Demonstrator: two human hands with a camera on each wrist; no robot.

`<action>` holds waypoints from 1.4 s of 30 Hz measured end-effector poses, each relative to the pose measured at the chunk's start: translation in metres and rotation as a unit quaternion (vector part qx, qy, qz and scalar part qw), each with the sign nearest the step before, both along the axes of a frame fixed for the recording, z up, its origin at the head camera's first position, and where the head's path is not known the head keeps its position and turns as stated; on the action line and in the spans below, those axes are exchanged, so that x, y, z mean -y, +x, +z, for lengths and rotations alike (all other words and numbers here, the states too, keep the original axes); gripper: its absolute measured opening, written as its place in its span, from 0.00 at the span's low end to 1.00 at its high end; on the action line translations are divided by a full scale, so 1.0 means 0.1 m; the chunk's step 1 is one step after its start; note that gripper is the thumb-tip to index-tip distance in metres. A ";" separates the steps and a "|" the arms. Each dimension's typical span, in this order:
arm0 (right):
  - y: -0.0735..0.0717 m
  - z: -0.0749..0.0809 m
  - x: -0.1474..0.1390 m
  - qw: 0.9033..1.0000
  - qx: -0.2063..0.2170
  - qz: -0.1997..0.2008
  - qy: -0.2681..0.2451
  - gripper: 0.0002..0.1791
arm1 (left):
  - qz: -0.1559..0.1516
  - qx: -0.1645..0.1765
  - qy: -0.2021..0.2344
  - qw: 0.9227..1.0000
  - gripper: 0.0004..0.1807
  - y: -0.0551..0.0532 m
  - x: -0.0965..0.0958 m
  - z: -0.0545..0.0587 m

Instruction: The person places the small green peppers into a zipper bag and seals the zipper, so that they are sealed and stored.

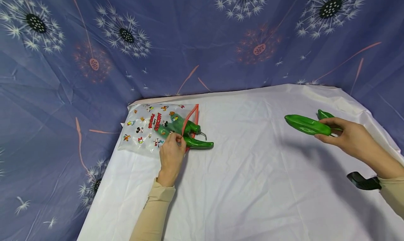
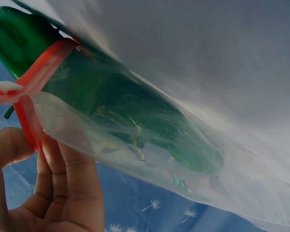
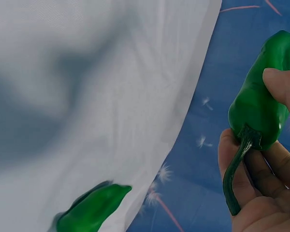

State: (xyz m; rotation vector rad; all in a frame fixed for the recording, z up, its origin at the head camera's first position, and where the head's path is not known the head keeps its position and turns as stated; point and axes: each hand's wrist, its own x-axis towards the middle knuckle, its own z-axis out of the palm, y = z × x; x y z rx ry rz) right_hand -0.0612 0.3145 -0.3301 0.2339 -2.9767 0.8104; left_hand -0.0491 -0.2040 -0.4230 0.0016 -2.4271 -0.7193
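Note:
A clear zip bag (image 1: 146, 148) with cartoon prints and a red zip edge (image 2: 31, 118) lies at the left of the table, its mouth facing right. My left hand (image 1: 172, 155) pinches that edge between thumb and fingers. Green peppers are partly inside; one pepper's smooth tip (image 1: 202, 144) and another's stem end (image 1: 195, 129) stick out of the mouth. On the right, my right hand (image 1: 348, 134) holds a green pepper (image 1: 304, 124) above the table. Its curved stem (image 3: 232, 181) hangs toward the palm in the right wrist view.
Another green pepper (image 3: 92, 210) lies on the white cloth near the table's right side, partly behind the right hand in the head view. White cloth (image 1: 246, 185) covers the table. A blue dandelion-patterned curtain (image 1: 189, 41) hangs behind it. A black piece (image 1: 363, 181) sits by the right wrist.

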 end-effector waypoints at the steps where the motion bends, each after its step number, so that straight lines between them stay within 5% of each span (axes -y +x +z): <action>1: -0.02 0.00 0.03 1.000 0.002 0.003 -0.003 0.31 | 0.000 -0.002 0.000 1.000 0.02 0.00 0.00 0.00; 42: -0.50 0.27 1.25 0.991 0.054 0.091 -0.087 0.29 | -0.002 -0.015 -0.001 1.000 0.03 -0.01 0.02 0.00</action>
